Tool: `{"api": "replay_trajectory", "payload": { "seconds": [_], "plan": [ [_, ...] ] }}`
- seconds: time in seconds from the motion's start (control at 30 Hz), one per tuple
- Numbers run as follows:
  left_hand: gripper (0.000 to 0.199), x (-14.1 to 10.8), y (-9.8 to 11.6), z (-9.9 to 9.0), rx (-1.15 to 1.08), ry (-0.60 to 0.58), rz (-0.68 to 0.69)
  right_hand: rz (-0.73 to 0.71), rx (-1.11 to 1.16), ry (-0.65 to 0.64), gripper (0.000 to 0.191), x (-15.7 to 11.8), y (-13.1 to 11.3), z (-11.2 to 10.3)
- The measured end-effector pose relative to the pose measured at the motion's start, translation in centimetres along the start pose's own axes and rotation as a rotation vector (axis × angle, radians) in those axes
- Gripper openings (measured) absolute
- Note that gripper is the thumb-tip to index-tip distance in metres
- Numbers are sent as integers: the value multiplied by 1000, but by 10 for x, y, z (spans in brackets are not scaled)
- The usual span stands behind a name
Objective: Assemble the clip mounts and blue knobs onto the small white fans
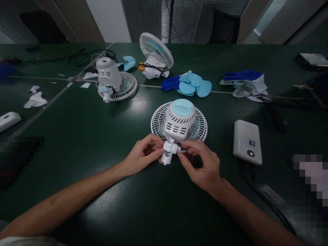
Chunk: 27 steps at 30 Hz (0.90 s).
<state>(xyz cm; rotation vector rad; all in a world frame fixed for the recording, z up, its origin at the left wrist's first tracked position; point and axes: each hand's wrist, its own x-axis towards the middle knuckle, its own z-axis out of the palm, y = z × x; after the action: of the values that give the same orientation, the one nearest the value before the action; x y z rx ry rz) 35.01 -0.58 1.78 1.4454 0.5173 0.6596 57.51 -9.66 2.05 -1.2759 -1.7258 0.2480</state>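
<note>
A small white fan [180,119] with a light blue cap on its motor housing lies grille-down on the dark green table [102,205]. A white joint piece [171,147] sticks out from the housing toward me. My left hand [145,153] pinches this joint from the left, thumb and fingers closed on it. From the right, my right hand [202,162] has its thumb and index finger closed at the joint's other side, beside a thin cable. The fingertips partly cover the joint's sides.
Behind on the left lies another fan [109,75]; a third fan [153,65] leans at the back. Light blue blades [195,84] rest beside blue gloves [170,83]. More gloves [244,80] lie back right. A white power bank [247,141] with cables sits at right, paper scraps [36,99] left.
</note>
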Motion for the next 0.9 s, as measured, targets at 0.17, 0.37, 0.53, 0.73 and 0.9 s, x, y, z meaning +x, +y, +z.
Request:
{"api": "replay_trajectory", "payload": {
  "seconds": [0.17,0.37,0.53,0.73,0.9],
  "plan": [
    [17,1,1,0,-38,35,-3,-237,-195,-25,35,-2,9,-5],
    [17,-2,1,0,44,60,-7,-84,-79,26,17,3,5,0],
    [15,-1,4,-1,112,63,-12,224,152,-3,18,2,-7,8],
    [15,1,7,-1,83,63,-1,-40,-16,0,31,-9,-1,3],
    [14,2,5,-1,40,44,-17,-102,-121,33,35,-10,4,2]
  ]
}}
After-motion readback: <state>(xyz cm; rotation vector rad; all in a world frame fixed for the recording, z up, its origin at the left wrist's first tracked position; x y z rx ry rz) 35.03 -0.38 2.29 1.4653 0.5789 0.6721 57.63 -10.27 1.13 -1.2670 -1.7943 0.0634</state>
